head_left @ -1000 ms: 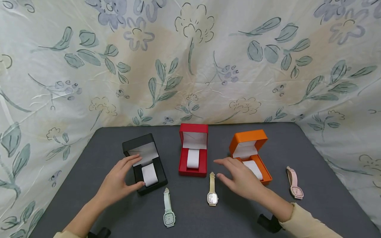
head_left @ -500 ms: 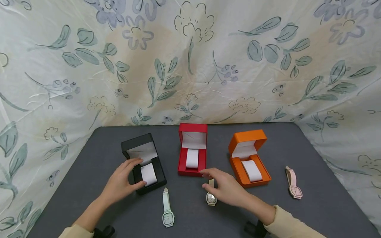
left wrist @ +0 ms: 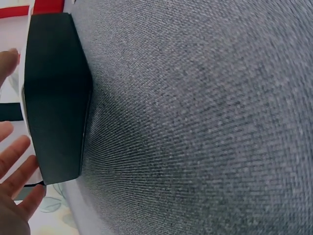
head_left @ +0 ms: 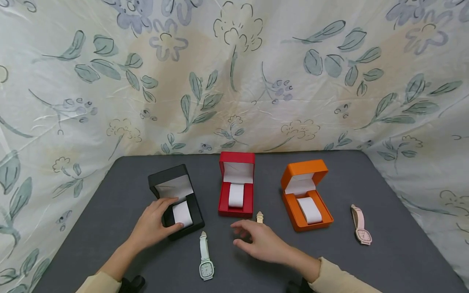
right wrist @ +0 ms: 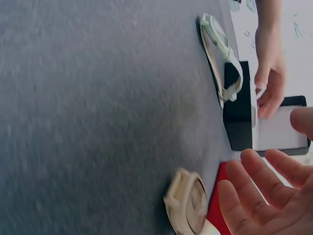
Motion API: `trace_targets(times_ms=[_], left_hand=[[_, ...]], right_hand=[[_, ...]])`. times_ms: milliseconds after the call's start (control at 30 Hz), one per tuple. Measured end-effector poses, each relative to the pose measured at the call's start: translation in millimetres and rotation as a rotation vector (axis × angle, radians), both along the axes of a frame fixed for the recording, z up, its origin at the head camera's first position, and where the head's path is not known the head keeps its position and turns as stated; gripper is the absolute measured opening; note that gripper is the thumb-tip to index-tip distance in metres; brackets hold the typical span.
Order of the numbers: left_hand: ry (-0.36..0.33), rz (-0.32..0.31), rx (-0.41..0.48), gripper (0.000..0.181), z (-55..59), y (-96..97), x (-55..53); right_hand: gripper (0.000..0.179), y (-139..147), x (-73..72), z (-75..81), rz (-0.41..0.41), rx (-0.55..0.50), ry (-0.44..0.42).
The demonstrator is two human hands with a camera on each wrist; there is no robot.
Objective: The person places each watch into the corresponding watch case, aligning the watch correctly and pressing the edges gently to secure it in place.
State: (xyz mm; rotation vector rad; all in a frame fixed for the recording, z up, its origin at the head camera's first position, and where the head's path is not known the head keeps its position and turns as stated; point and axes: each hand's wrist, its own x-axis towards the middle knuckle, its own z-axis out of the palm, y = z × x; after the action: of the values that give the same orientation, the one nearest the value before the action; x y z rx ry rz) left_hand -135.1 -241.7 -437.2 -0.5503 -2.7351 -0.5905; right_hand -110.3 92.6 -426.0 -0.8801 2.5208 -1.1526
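My left hand [head_left: 154,224] is over the open black watch box [head_left: 196,213], its fingers and thumb spread near the white cushion [head_left: 182,214] inside. In the left wrist view the fingers [left wrist: 19,174] lie along the black box's side; contact is hard to tell. My right hand [head_left: 258,240] hovers with loosely bent fingers and holds nothing. It hides most of the cream watch [head_left: 259,217], whose dial [right wrist: 195,205] shows in the right wrist view. Left of that hand lies a mint-green watch [head_left: 206,260].
An open red watch box [head_left: 236,211] stands in the middle at the back, with an open orange watch box [head_left: 307,226] right of it. A pink watch [head_left: 362,228] lies at the far right. Floral cloth [head_left: 234,101] hangs behind the grey table [head_left: 329,264].
My right hand has moved left, from in front of the orange box to over the cream watch. My left hand has shifted slightly right and down over the black box.
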Motion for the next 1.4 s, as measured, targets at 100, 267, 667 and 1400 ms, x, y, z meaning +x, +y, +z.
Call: trace_targets(times_ms=[100, 267, 667, 1400], left_hand=[[0.002, 0.014, -0.01, 0.071, -1.9, -0.5, -0.2], [0.014, 0.029, -0.03, 0.071, -4.7, -1.3, -0.3], [0.027, 0.036, -0.067, 0.069, -6.4, 0.3, 0.1], [-0.041, 0.063, -0.162, 0.065, 3.0, 6.4, -1.3]], right_hand=[[0.038, -6, 3.0, -1.5, 0.02, -0.008, -0.036], [0.036, -16, 8.7, -5.9, 0.043, -0.012, -0.055], [0.025, -40, 25.0, -17.7, 0.072, -0.013, 0.04], [0.014, -66, 35.4, -19.8, 0.024, 0.113, 0.128]])
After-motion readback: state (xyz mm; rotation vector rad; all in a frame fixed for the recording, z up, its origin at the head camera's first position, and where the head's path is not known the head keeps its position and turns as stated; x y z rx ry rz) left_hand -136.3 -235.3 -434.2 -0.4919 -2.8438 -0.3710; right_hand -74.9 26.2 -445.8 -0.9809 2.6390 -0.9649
